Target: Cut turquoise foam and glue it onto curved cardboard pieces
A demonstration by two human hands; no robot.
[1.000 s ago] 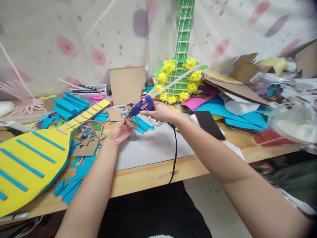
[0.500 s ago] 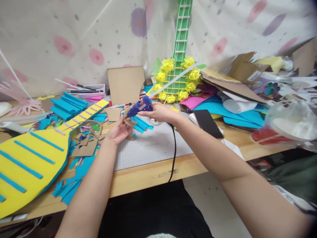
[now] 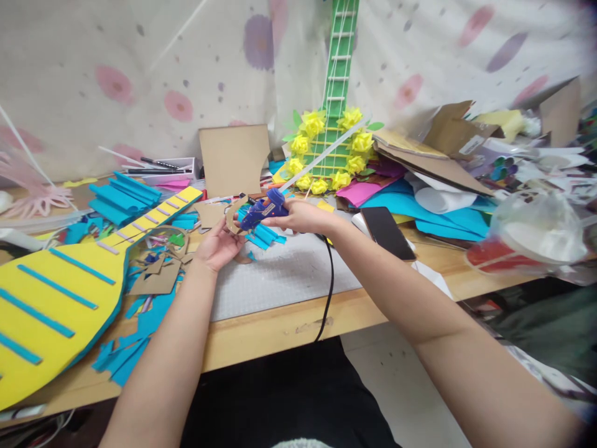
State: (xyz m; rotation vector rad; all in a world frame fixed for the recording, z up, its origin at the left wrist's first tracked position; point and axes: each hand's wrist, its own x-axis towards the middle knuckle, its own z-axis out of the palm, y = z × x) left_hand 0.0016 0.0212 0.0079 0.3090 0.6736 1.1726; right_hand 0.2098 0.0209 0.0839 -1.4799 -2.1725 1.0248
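My right hand [image 3: 298,216] is closed around a blue hot glue gun [image 3: 261,210], with a long translucent glue stick [image 3: 321,155] jutting out of its back end. The gun's nozzle end points left, at a curved piece of brown cardboard [image 3: 231,219]. That cardboard sits in the fingers of my left hand [image 3: 219,247], palm turned up. Whether the nozzle touches the cardboard is hidden. Both hands are above a grey cutting mat [image 3: 280,280]. Folded blue paper [image 3: 265,238] lies just below the gun, and a black cord [image 3: 330,286] hangs over the table edge.
At left lies a yellow and blue paper guitar [image 3: 60,298] beside cardboard and blue paper scraps [image 3: 158,277]. A green guitar with yellow flowers [image 3: 333,149] stands at the back. On the right are a black phone [image 3: 387,232], coloured paper [image 3: 429,221] and a plastic-covered bucket [image 3: 522,242].
The cardboard piece has turned in my left hand, and the glue gun has shifted slightly against it. The whole view has moved a little.
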